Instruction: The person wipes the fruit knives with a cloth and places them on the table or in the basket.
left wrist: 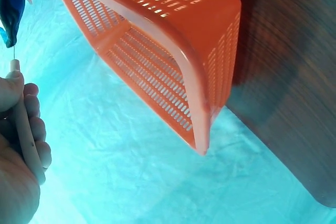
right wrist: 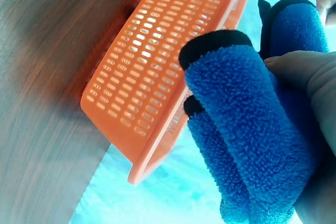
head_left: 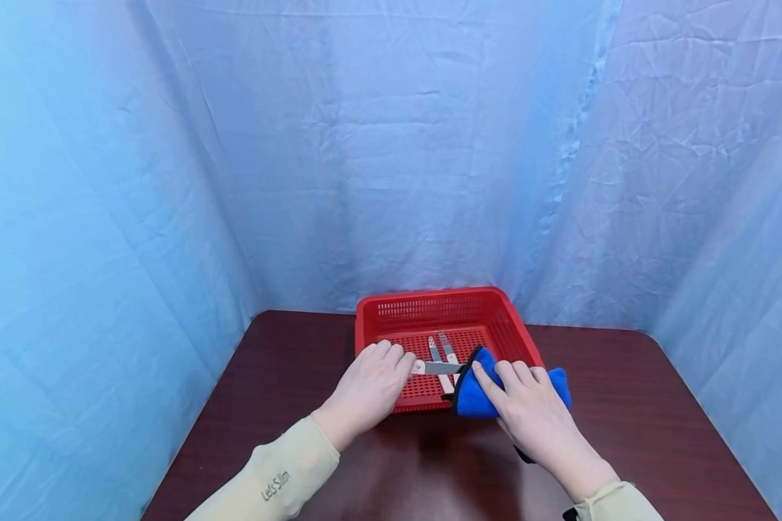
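My left hand [head_left: 378, 378] grips the pale handle of a knife [head_left: 442, 367], held level over the front of a red plastic basket [head_left: 518, 333]. In the left wrist view, the fingers and thumb wrap round that handle. A folded blue cloth with black edging [head_left: 474, 394] is in my right hand [head_left: 533, 414], pinched over the tip end of the blade, which the cloth hides. Below the blade, two more pale-handled utensils with metal blades [head_left: 434, 350] lie side by side on the basket floor. The right wrist view shows thick folds of the cloth [right wrist: 241, 114] hanging under the thumb.
The basket, with slotted walls, stands at the back of a dark brown wooden table [head_left: 287, 362]. Light blue curtains [head_left: 397, 145] hang behind the table and on both sides.
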Demonstrator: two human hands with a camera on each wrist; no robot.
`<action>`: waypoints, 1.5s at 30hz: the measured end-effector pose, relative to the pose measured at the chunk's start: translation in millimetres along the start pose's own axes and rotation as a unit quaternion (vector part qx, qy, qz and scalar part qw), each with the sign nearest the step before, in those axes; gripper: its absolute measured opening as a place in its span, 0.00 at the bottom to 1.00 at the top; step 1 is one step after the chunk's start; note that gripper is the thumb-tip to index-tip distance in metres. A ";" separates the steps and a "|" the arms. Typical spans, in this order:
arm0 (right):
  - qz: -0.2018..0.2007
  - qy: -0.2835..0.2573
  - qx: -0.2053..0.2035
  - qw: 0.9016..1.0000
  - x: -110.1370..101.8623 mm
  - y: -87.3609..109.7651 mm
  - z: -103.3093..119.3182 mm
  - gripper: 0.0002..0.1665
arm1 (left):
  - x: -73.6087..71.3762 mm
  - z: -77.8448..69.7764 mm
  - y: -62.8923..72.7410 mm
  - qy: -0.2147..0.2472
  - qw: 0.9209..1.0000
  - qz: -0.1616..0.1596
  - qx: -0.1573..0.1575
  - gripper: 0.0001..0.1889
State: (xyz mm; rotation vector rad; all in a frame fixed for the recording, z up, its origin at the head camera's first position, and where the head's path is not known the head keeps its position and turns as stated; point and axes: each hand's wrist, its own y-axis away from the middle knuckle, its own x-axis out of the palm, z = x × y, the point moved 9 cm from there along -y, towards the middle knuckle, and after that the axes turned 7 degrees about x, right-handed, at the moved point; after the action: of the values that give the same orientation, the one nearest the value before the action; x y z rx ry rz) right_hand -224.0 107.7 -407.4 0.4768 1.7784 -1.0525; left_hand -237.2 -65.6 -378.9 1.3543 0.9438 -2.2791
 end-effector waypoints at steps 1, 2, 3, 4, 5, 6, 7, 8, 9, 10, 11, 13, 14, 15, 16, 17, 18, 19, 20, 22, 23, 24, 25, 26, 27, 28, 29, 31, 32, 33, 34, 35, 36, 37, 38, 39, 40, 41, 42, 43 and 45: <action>-0.004 0.001 0.001 1.000 -1.2 0.2 -1.5 0.58 | 0.0 0.9 0.4 0.000 1.000 -0.003 -0.003 0.18; -0.008 0.001 0.002 1.000 -2.6 0.5 -2.8 0.58 | -0.2 1.7 0.8 0.000 1.000 -0.006 -0.004 0.16; -0.012 0.001 0.003 1.000 -4.1 0.6 -4.0 0.58 | -0.2 2.6 1.2 0.001 1.000 -0.008 -0.006 0.14; -0.016 0.001 0.004 1.000 -5.7 0.5 -4.8 0.59 | -0.4 3.2 1.4 -0.001 1.000 -0.012 -0.007 0.12; -0.018 -0.001 0.005 1.000 -7.3 0.3 -5.3 0.60 | -0.6 3.8 1.7 -0.001 1.000 -0.015 -0.008 0.11; -0.022 -0.003 0.005 1.000 -8.9 -0.3 -5.2 0.60 | -0.2 4.2 1.8 -0.002 1.000 -0.015 -0.008 0.09; -0.025 -0.005 0.003 1.000 -10.6 -1.0 -4.4 0.61 | 0.2 4.6 1.9 -0.001 1.000 -0.016 -0.009 0.08; -0.028 -0.007 0.000 1.000 -12.2 -1.9 -2.7 0.61 | 0.8 4.9 2.1 0.000 1.000 -0.014 -0.010 0.09; -0.030 -0.011 -0.004 0.999 -13.6 -3.2 -0.5 0.61 | 1.5 5.1 2.1 0.001 1.000 -0.012 -0.011 0.10; -0.033 -0.015 -0.009 0.999 -14.8 -4.8 2.4 0.61 | 2.0 4.9 2.0 0.003 1.000 -0.010 -0.012 0.11; -0.036 -0.020 -0.015 0.999 -15.8 -6.7 5.9 0.61 | 2.4 4.6 1.6 0.006 1.000 -0.007 -0.012 0.13; -0.041 -0.027 -0.029 0.998 -16.9 -10.5 13.6 0.60 | 2.5 2.8 0.5 0.009 1.000 -0.004 -0.011 0.17; -0.044 -0.030 -0.035 0.998 -17.1 -12.5 17.5 0.59 | 2.2 1.6 -0.3 0.010 1.000 -0.003 -0.010 0.19; -0.047 -0.033 -0.040 0.998 -17.0 -14.6 21.2 0.58 | 2.0 0.0 -1.2 0.011 1.000 -0.001 -0.007 0.20; -0.048 -0.034 -0.045 0.997 -16.6 -16.3 24.8 0.57 | 1.7 -1.7 -2.1 0.010 1.000 0.001 -0.004 0.21; -0.049 -0.033 -0.048 0.997 -16.1 -17.9 27.8 0.55 | 1.6 -3.3 -3.0 0.007 1.000 0.003 -0.002 0.22; -0.049 -0.033 -0.050 0.997 -15.5 -19.3 30.5 0.54 | 1.7 -4.8 -3.6 0.003 1.000 0.006 0.001 0.22; -0.048 -0.032 -0.051 0.997 -14.7 -20.6 32.8 0.53 | 2.1 -6.0 -4.1 0.000 1.000 0.009 0.002 0.22; -0.045 -0.031 -0.050 0.997 -13.9 -21.7 34.6 0.52 | 2.2 -7.0 -4.5 -0.002 1.000 0.012 0.003 0.23; -0.035 -0.028 -0.048 0.998 -12.0 -23.2 37.3 0.52 | 2.4 -8.6 -4.5 -0.005 1.000 0.015 0.004 0.23; -0.030 -0.026 -0.045 0.998 -11.2 -23.7 38.0 0.52 | 2.3 -8.9 -4.3 -0.007 1.000 0.016 0.003 0.23; -0.025 -0.024 -0.043 0.998 -10.4 -24.0 38.6 0.53 | 2.0 -9.2 -4.1 -0.007 1.000 0.015 0.003 0.23; -0.021 -0.023 -0.040 0.999 -9.8 -24.2 38.7 0.54 | 1.5 -9.4 -3.7 -0.008 1.000 0.013 0.003 0.23; -0.017 -0.021 -0.038 0.999 -9.3 -24.2 38.5 0.55 | 0.8 -9.4 -3.4 -0.007 1.000 0.011 0.004 0.23; -0.015 -0.020 -0.035 0.999 -9.0 -24.0 38.1 0.55 | 0.2 -9.2 -2.9 -0.006 1.000 0.009 0.004 0.22; -0.013 -0.018 -0.032 0.999 -8.7 -23.6 37.1 0.56 | -0.5 -8.9 -2.4 -0.007 1.000 0.005 0.004 0.22; -0.013 -0.017 -0.030 0.999 -8.4 -23.1 35.9 0.56 | -1.0 -8.3 -1.9 -0.007 1.000 0.003 0.004 0.21; -0.011 -0.013 -0.025 1.000 -7.6 -21.3 32.3 0.56 | -1.9 -7.0 -0.9 -0.006 1.000 0.000 0.003 0.19; -0.010 -0.010 -0.023 1.000 -6.8 -20.0 30.3 0.56 | -1.7 -6.3 -0.1 -0.004 1.000 -0.001 0.002 0.18; -0.010 -0.008 -0.021 1.000 -5.9 -18.8 28.2 0.56 | -1.7 -5.5 0.6 -0.002 1.000 0.000 0.001 0.17; -0.009 -0.006 -0.019 1.000 -4.9 -17.4 25.9 0.57 | -1.5 -4.8 1.3 0.000 1.000 0.001 -0.001 0.17; -0.007 -0.005 -0.017 1.000 -4.0 -16.1 23.7 0.57 | -1.2 -4.2 1.9 0.002 1.000 0.001 -0.002 0.16; -0.005 -0.003 -0.014 1.000 -3.1 -14.7 21.4 0.57 | -1.2 -3.7 2.5 0.004 1.000 0.001 -0.003 0.15; -0.003 -0.002 -0.011 1.000 -2.0 -13.4 19.2 0.58 | -0.9 -3.2 2.9 0.006 1.000 0.000 -0.004 0.14; -0.001 -0.002 -0.008 1.000 -1.3 -12.2 17.1 0.58 | -0.6 -2.7 3.5 0.008 1.000 -0.001 -0.005 0.14; 0.002 -0.002 -0.006 1.000 -0.7 -11.1 15.1 0.58 | -0.9 -2.2 3.9 0.010 1.000 -0.001 -0.006 0.14; 0.004 -0.001 -0.003 1.000 -0.4 -10.0 13.1 0.59 | -0.4 -1.6 4.3 0.010 1.000 -0.001 -0.007 0.14; 0.005 -0.001 -0.001 1.000 -0.2 -8.9 11.2 0.59 | -0.1 -0.9 4.8 0.012 1.000 -0.002 -0.009 0.14; 0.005 -0.001 0.000 1.000 -0.1 -8.0 9.3 0.59 | 0.4 -0.1 5.3 0.015 1.000 -0.001 -0.012 0.15; 0.003 -0.001 0.000 1.000 -0.5 -7.2 7.6 0.60 | 0.9 0.9 5.8 0.019 1.000 0.000 -0.015 0.15; -0.002 0.000 0.000 1.000 -1.7 -5.8 4.5 0.59 | 2.5 2.6 7.0 0.021 1.000 0.001 -0.020 0.14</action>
State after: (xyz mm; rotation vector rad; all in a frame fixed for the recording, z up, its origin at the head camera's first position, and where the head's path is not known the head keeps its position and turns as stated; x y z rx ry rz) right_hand -225.0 101.1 -403.9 0.4742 1.7802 -1.0556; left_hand -236.1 -72.3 -382.9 1.3897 0.9954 -2.2276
